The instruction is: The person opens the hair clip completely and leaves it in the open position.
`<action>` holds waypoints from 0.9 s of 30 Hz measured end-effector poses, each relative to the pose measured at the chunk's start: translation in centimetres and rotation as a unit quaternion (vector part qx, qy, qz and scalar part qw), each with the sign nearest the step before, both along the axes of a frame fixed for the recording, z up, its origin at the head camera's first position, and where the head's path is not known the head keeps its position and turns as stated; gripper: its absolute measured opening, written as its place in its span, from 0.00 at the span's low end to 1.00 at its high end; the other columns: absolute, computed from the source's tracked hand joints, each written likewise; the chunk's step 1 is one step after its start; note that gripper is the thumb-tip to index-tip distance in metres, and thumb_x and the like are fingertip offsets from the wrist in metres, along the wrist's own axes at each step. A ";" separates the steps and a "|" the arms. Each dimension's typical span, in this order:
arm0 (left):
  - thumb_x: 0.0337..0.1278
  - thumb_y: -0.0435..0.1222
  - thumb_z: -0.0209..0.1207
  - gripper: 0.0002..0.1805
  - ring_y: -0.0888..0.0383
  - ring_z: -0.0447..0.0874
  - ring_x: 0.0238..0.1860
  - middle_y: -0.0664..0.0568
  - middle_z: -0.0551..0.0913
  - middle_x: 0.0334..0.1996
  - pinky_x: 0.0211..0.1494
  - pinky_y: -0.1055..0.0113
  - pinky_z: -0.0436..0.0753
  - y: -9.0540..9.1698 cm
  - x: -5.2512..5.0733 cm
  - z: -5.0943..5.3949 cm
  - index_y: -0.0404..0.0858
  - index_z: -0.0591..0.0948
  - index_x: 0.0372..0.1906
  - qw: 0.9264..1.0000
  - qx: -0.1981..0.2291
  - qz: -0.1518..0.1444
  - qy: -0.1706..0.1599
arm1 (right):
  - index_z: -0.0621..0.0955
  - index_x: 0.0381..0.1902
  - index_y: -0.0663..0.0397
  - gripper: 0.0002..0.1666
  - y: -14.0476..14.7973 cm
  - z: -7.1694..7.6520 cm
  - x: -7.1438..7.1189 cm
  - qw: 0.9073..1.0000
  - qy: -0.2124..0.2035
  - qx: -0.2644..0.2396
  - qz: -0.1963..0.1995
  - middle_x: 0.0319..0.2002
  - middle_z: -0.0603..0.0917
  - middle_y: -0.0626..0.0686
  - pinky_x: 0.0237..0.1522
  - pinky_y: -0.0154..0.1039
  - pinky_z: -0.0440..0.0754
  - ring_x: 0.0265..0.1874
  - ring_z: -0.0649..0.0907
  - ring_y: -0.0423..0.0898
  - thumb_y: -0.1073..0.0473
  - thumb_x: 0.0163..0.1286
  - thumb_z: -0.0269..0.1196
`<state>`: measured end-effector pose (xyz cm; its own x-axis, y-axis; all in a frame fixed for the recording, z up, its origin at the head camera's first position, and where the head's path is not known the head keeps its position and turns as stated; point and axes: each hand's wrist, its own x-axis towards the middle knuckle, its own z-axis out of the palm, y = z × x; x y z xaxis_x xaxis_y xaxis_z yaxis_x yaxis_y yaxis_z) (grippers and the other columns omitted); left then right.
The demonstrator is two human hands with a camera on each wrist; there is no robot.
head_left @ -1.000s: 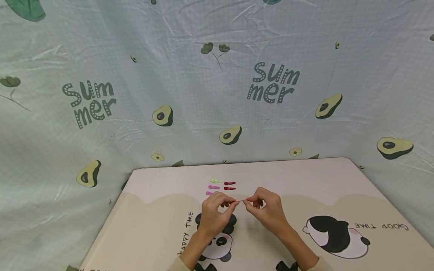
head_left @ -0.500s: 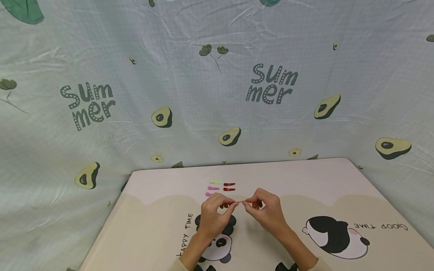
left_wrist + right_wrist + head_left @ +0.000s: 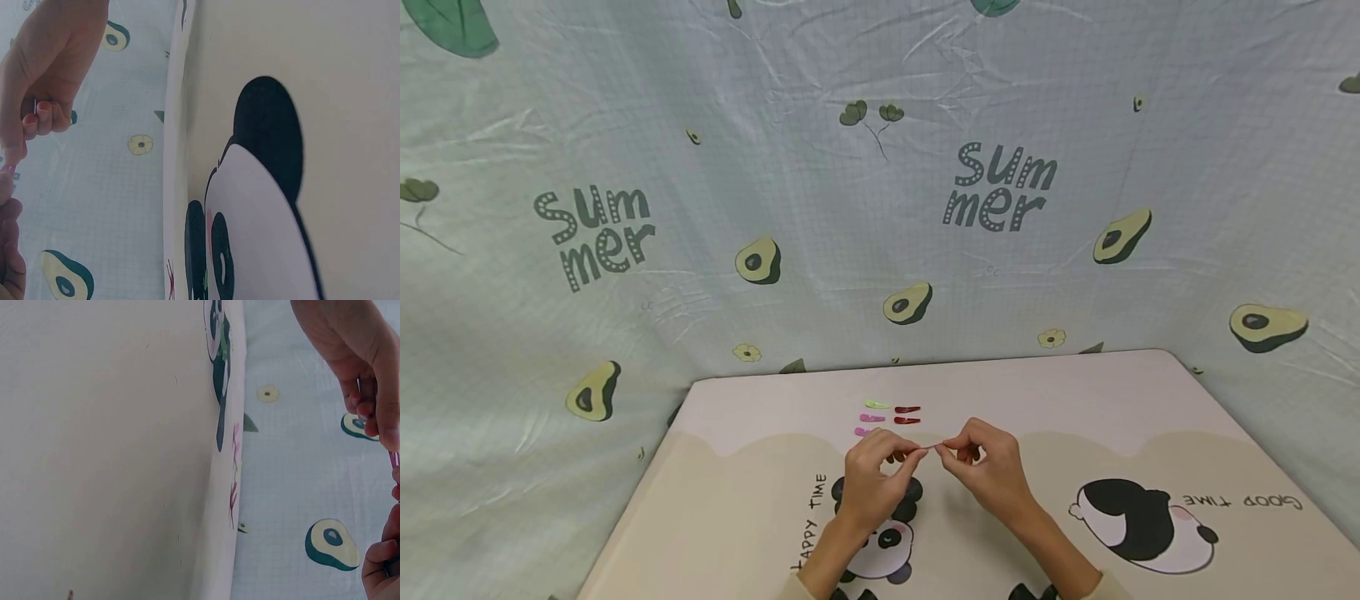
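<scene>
In the head view my left hand (image 3: 874, 473) and right hand (image 3: 989, 463) meet over the table. Between the two thumbs and forefingers they pinch a small pink-purple hair clip (image 3: 932, 447), one end each. That clip (image 3: 394, 460) shows its slotted body in the right wrist view; the fingertips cover most of it. Just beyond my left hand lie a purple clip (image 3: 872, 417), a light green clip (image 3: 877, 404) and two red clips, one nearer (image 3: 907, 421). Another purple clip (image 3: 862, 432) is partly hidden by that hand. A thin pale strip (image 3: 35, 107) shows by my right hand's curled fingers.
A cream and pale pink cover (image 3: 730, 500) with panda and dog prints lies on the table. Its far edge meets a hanging light cloth (image 3: 820, 208) with avocado prints, which also runs down both sides.
Both hands stay in nearly the same place, still pinching the hair clip. The head view has shifted slightly. The clips on the table have not moved.
</scene>
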<state>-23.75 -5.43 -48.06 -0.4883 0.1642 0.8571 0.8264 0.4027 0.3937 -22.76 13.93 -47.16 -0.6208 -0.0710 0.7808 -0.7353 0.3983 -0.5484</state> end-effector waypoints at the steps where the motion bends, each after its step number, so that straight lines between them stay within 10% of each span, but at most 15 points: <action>1: 0.50 0.28 0.75 0.08 0.63 0.80 0.27 0.56 0.85 0.24 0.35 0.79 0.80 0.0 0.0 0.0 0.42 0.88 0.32 1.000 0.000 0.001 0.000 | 0.83 0.24 0.46 0.20 0.0 0.0 0.0 1.000 0.001 0.000 -0.001 0.20 0.77 0.43 0.22 0.27 0.74 0.19 0.74 0.37 0.76 0.48 0.78; 27: 0.50 0.28 0.75 0.08 0.63 0.80 0.27 0.56 0.85 0.24 0.35 0.78 0.79 0.1 0.2 0.0 0.42 0.88 0.32 1.000 -0.002 -0.002 -0.004 | 0.82 0.24 0.45 0.20 0.4 0.1 -0.2 1.000 -0.002 0.020 0.017 0.20 0.78 0.43 0.20 0.33 0.75 0.19 0.74 0.38 0.75 0.49 0.77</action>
